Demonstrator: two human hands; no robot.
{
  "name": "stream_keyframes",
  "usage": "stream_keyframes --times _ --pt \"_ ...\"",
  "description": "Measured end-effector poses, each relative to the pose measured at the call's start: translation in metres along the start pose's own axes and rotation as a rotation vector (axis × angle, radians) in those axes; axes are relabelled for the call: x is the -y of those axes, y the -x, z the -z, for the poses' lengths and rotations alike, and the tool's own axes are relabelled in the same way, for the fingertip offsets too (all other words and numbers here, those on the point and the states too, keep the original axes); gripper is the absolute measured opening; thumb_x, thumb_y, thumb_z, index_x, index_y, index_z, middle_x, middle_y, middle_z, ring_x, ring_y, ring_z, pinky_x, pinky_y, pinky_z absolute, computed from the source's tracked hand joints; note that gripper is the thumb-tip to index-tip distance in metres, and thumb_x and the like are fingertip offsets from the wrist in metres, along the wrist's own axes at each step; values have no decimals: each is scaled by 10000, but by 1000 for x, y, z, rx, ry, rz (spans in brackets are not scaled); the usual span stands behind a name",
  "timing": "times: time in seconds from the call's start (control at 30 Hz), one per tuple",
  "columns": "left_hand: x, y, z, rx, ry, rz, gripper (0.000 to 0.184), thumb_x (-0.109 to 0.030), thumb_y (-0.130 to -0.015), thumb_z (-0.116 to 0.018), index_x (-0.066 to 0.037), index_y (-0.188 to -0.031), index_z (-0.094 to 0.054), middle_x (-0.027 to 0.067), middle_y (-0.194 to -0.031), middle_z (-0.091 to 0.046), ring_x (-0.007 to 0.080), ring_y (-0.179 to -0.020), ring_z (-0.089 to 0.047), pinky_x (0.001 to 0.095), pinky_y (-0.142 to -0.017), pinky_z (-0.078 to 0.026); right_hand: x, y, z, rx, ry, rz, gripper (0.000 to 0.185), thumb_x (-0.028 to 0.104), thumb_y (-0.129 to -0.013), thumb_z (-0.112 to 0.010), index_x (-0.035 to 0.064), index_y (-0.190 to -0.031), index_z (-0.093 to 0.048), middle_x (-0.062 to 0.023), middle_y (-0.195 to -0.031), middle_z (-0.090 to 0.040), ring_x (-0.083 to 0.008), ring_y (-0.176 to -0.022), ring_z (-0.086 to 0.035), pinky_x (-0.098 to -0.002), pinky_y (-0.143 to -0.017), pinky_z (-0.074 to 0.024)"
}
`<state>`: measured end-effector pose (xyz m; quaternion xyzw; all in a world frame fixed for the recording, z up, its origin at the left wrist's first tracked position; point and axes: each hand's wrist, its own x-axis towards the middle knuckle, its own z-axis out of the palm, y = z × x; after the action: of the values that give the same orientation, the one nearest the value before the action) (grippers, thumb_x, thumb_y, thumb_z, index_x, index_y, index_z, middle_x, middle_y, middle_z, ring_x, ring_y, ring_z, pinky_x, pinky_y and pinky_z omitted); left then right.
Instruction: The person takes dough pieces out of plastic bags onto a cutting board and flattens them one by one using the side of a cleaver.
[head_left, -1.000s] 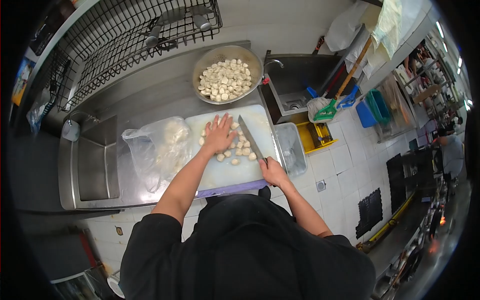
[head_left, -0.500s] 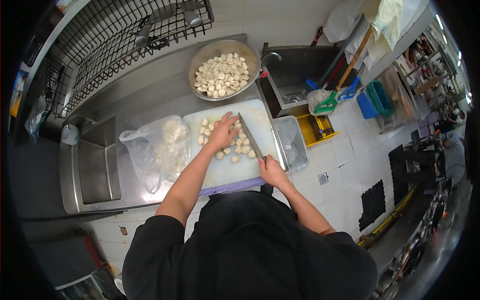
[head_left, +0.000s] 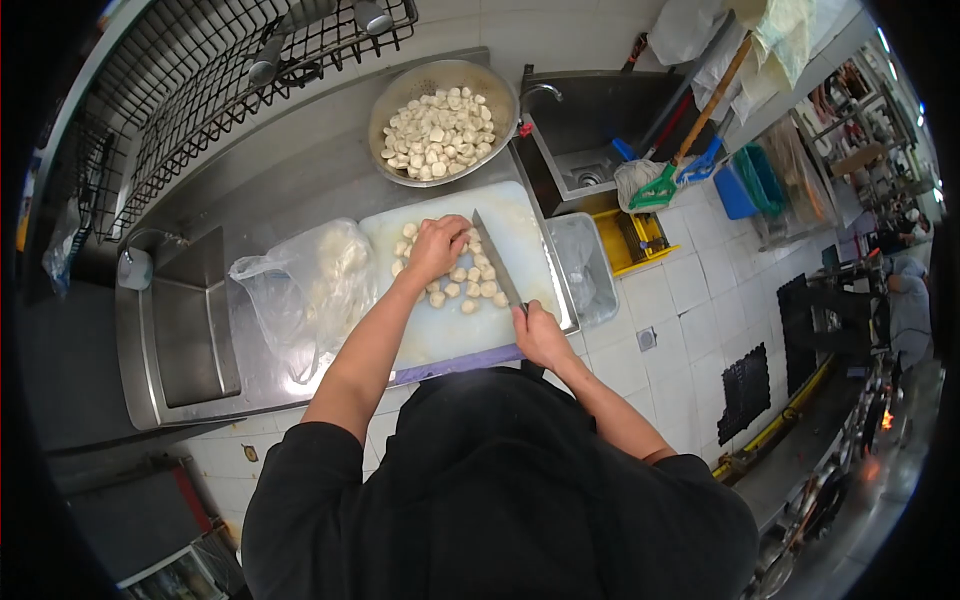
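White pieces, left hand now curled

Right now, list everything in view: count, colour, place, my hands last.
Board: one, white, centre
Counter: one, grey, under board
Bowl: one, silver, beyond board
Round pieces: many, cream, board and bowl
Knife: one, silver, over board
Bag: one, clear, left of board
Tub: one, clear, beside board
Sinks: two, grey, left and upper centre
Rack: one, black, upper left
Mop: one, white-green, right
Bucket: one, yellow, beside tub
Mats: two, black, right
Co-worker: one, grey, far right
Left hand: one, bare, on pieces
Right hand: one, bare, knife grip
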<state>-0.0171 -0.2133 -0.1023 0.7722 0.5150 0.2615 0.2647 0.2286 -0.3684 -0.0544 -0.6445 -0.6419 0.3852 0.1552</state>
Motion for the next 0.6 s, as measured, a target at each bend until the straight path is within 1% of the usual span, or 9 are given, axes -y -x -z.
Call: stream_keyframes --times 0.03,0.1,0.13,0.2,0.23,0.3,0.37,0.47,0.6 --pt "-2 2 2 7 3 -1 205 -185 -960 -693 -86 -1111 -791 64 -1265 -710 299 -1167 -642 413 -1080 -407 1 0 -1 -5 -10 -8 434 294 -1095 -496 -128 -1029 -571 -404 -887 -675 -570 -883 -675 -593 -827 -526" --pt "-6 11 9 91 -113 -138 343 -334 -893 -787 -86 -1129 -762 82 -1349 -657 313 -1226 -617 444 -1104 -385 1 0 -3 -12 -20 -23 434 293 -1096 -497 -129 -1027 -570 -404 -882 -674 -571 -878 -675 -593 -824 -525" --pt "-9 15 13 97 -111 -140 343 -334 -893 -787 -86 -1129 -762 82 -1349 -657 313 -1226 -617 444 -1104 -385 2 0 -5 -18 -18 -22 435 294 -1095 -497 -129 -1024 -570 -405 -878 -672 -572 -874 -674 -594 -821 -525" --pt "-14 24 20 207 -139 -196 596 -503 -779 -852 -111 -1205 -712 116 -1473 -541 340 -1325 -545 483 -1145 -343 1 -1 -7 -20 -20 -23 436 294 -1095 -497 -130 -1022 -570 -406 -874 -671 -572 -870 -673 -595 -819 -525" --pt "-15 26 20 212 -139 -194 596 -503 -779 -852 -111 -1205 -712 116 -1473 -541 340 -1325 -545 483 -1145 -343 1 -2 -8 -13 -28 -21 435 293 -1094 -498 -129 -1019 -569 -406 -874 -670 -573 -870 -673 -596 -816 -525" --pt "-21 27 17 217 -162 -173 751 -596 -705 -866 -132 -1260 -665 150 -1531 -448 358 -1408 -461 503 -1175 -310 -3 -3 -14 -7 -37 -20 435 293 -1094 -500 -129 -1015 -568 -406 -874 -670 -574 -869 -672 -598 -812 -525" --pt "-29 28 14 216 -203 -179 756 -598 -709 -859 -132 -1268 -653 157 -1509 -460 363 -1422 -443 506 -1181 -303 -15 -7 -24 -61 -85 16 436 308 -1094 -521 -113 -987 -559 -384 -834 -667 -565 -828 -672 -578 -750 -528" --pt "-30 27 10 205 -241 -173 754 -603 -719 -847 -126 -1267 -646 171 -1473 -475 369 -1442 -418 516 -1189 -291 -10 -6 -20 4 -140 -51 447 317 -1094 -519 -116 -993 -560 -386 -839 -667 -565 -831 -672 -573 -757 -530" --pt "-22 32 2 173 -233 -188 729 -605 -726 -831 -117 -1245 -675 209 -1433 -492 381 -1434 -430 526 -1194 -287 -10 -7 -22 -40 -77 3 457 328 -1097 -510 -118 -1007 -559 -389 -848 -667 -570 -839 -669 -577 -771 -529"
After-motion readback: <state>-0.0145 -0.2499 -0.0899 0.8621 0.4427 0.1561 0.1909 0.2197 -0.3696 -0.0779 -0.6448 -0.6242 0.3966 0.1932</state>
